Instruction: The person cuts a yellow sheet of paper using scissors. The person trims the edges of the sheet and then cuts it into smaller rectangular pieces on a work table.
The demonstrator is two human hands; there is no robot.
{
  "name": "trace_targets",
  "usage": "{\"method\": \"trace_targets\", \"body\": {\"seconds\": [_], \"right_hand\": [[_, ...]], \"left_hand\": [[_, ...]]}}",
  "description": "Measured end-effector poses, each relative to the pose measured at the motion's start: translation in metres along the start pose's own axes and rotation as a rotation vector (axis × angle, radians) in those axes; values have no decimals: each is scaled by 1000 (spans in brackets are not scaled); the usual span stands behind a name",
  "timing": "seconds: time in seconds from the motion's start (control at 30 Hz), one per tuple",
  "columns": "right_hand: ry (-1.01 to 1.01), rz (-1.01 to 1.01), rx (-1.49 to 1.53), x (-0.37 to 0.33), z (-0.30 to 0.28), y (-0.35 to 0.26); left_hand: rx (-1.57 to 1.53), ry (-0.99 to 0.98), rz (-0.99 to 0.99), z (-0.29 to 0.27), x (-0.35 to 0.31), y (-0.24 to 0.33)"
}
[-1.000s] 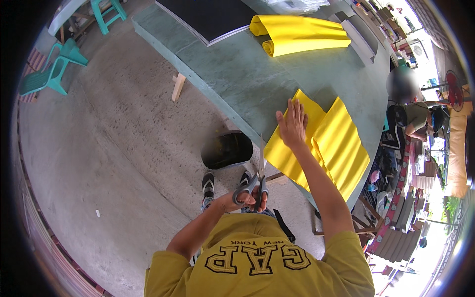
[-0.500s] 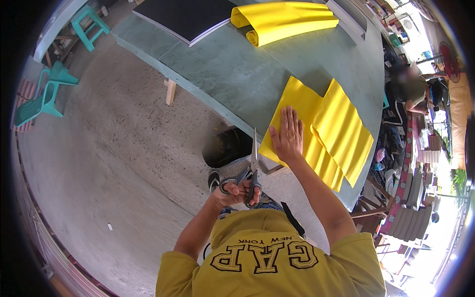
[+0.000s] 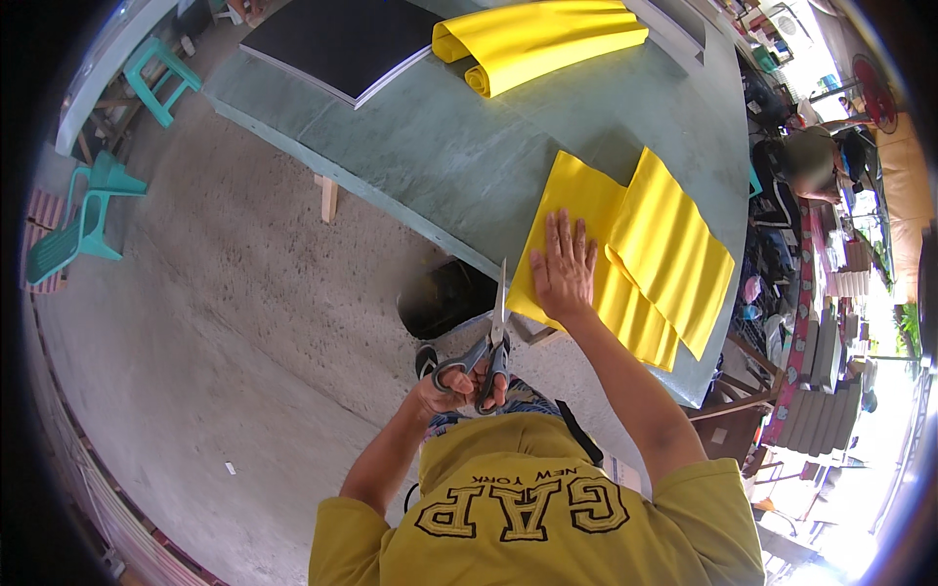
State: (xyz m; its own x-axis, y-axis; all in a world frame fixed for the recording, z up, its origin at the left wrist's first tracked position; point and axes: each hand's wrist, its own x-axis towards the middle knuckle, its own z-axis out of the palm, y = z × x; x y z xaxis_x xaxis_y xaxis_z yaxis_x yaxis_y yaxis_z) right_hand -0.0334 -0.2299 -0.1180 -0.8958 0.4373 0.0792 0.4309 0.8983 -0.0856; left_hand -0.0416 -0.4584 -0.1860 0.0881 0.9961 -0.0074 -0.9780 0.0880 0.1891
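Observation:
My left hand [image 3: 455,390] grips a pair of scissors [image 3: 499,314] by its grey-and-black handles, close in front of my body. The blades point away from me, just beside the table's edge. My right hand [image 3: 565,278] lies flat, fingers stretched out, on a yellow sheet [image 3: 559,191] at the table's near corner. Partly over that sheet, on its right, lies another creased yellow piece [image 3: 681,256]; whether the two are joined I cannot tell. Both lie on the grey-green table [image 3: 440,146].
Farther up the table rest a rolled yellow sheet [image 3: 547,39], a black flat board or stack [image 3: 342,44] and a grey-white long piece [image 3: 669,27]. A black bin-like container [image 3: 445,298] stands below the edge. Green plastic stools [image 3: 156,73] are at left; a person [image 3: 816,161] sits far right.
The view has shifted slightly, so the table and its contents appear a little lower and farther left. Both hands keep their hold and place.

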Motion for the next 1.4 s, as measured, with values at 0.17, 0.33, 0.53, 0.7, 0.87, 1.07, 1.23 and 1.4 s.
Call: {"method": "trace_targets", "body": {"seconds": [0.17, 0.33, 0.53, 0.7, 0.87, 1.07, 1.23, 1.4], "right_hand": [[-17, 42, -66, 0, -4, -3], [-46, 64, -61, -1, -3, -2], [-64, 73, -59, 0, -5, -3], [-77, 74, -49, 0, -6, -4], [-68, 60, -75, 0, -4, -2], [-82, 64, -46, 0, -5, -3], [-92, 57, -60, 1, -7, -4], [-71, 54, -51, 0, -7, -3]], "left_hand": [[-33, -7, -2, 2, 0, 1], [21, 65, 39, 6, -4, 0], [92, 111, 58, 8, -3, -1], [99, 208, 50, 4, -11, -6], [29, 119, 45, 9, 0, -4], [-58, -9, 8, 7, 17, 8], [-3, 53, 17, 4, 12, 10], [72, 139, 42, 3, 10, 6]]}}
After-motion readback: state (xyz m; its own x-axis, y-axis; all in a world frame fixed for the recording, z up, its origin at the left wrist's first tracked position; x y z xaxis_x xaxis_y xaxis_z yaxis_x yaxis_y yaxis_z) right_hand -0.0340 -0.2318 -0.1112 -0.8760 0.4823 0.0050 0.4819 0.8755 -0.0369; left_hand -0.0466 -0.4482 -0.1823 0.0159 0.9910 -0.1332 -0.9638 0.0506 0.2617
